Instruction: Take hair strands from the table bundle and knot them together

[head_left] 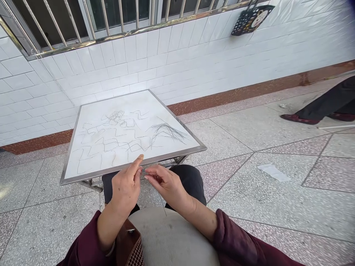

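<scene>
My left hand [125, 185] is closed in a pinch just in front of the table's near edge, its fingertips nearly meeting those of my right hand [168, 186]. Between the two pinches a short bit of thin dark strand shows; a dark wire-like strand [162, 202] also hangs below my right hand over my lap. On the white tabletop [155, 103] lies a loose bundle of straight dark strands [169, 130] at the right. Many bent, zigzag strands [119, 140] are spread across the middle and left, with a tangled clump [115, 116] farther back.
The metal-framed table stands by a white tiled wall [111, 70] under a barred window [122, 18]. A dotted bag [251, 20] hangs from the bars. Another person's leg [327, 101] is at the far right. White paper [274, 172] lies on the floor. A brown bag [129, 242] rests against me.
</scene>
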Demonstrator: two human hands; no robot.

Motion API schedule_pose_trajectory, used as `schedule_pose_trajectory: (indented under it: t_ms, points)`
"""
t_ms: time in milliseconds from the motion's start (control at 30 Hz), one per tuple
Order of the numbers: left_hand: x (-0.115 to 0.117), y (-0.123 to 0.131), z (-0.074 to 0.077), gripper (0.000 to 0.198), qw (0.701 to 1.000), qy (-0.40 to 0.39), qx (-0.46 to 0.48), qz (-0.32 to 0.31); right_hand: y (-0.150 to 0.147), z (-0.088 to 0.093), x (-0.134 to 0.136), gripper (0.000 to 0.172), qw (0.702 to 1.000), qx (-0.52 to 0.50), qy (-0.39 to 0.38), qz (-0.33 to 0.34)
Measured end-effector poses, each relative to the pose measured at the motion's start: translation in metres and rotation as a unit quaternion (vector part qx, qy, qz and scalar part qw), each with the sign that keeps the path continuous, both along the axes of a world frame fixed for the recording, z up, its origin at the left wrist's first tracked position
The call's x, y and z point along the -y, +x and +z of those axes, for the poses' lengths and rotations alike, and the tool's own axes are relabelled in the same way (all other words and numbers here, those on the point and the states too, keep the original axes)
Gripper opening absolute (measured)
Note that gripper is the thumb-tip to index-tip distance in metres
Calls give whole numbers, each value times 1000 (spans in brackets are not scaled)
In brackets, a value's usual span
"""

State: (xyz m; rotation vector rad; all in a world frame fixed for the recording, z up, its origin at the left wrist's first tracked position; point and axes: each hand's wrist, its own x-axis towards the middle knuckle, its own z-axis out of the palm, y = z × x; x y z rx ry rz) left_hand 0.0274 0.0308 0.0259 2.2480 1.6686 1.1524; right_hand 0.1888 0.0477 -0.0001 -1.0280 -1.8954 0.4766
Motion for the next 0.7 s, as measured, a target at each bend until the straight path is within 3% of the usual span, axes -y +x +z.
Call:
schedule_pose_trajectory:
  t_ms: [167, 367, 533, 700]
  points:
    - [-3, -2, -2, 42, 999, 14, -49, 15, -2, -2, -2, 10, 999, 33, 32, -2]
    - [-6, -7, -2, 43, 994, -10, -109, -2, 0, -3, -5, 9, 999, 30, 16, 5]
    - [-6, -6, -3, 45, 998, -48, -35, -21, -5, -7, -5, 9, 1000, 18, 19, 8]
    - [-8, -8, 3, 45, 986, -147, 81, -13, -9, -13, -4, 12, 999, 2, 42, 23]
